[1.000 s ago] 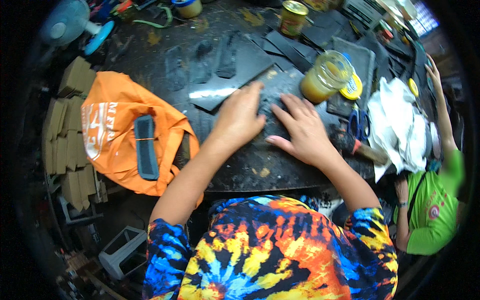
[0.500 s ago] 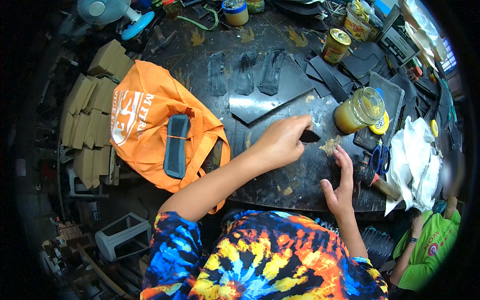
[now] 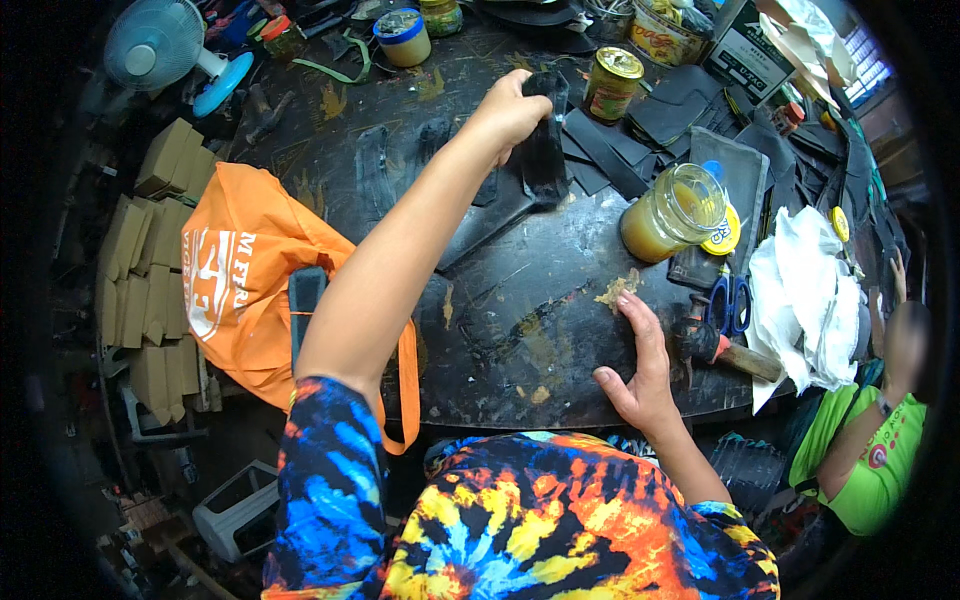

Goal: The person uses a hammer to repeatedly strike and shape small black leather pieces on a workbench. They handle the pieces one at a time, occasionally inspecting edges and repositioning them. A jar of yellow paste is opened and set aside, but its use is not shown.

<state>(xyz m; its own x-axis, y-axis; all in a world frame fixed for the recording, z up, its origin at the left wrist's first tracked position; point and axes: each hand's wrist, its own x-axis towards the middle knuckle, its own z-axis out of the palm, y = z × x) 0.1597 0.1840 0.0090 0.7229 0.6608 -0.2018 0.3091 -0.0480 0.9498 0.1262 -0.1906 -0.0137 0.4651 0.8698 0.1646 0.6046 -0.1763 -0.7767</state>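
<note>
My left hand (image 3: 512, 112) reaches to the far middle of the dark table, its fingers pinching the upper end of a glossy black flat strip (image 3: 546, 160). The strip hangs at or rests on the right edge of a black board (image 3: 490, 232); whether it touches is unclear. Similar dark strips (image 3: 373, 172) lie to its left, partly hidden by my forearm. My right hand (image 3: 645, 370) rests at the table's near side, fingers extended and thumb apart, holding nothing. Beside its fingertips is a tan patch (image 3: 618, 288) on the tabletop.
An open glass jar of yellowish paste (image 3: 672, 212), blue-handled scissors (image 3: 732, 303), a hammer (image 3: 735, 352) and crumpled white sheets (image 3: 808, 300) stand right. An orange bag (image 3: 250, 265) lies left, with a banded dark piece (image 3: 306, 292). Black sheet scraps (image 3: 690, 105) cover the far right.
My left hand has moved from near my right hand to the far middle, and the black piece in it now shows as a long strip. The right hand stays open; the view has shifted.
</note>
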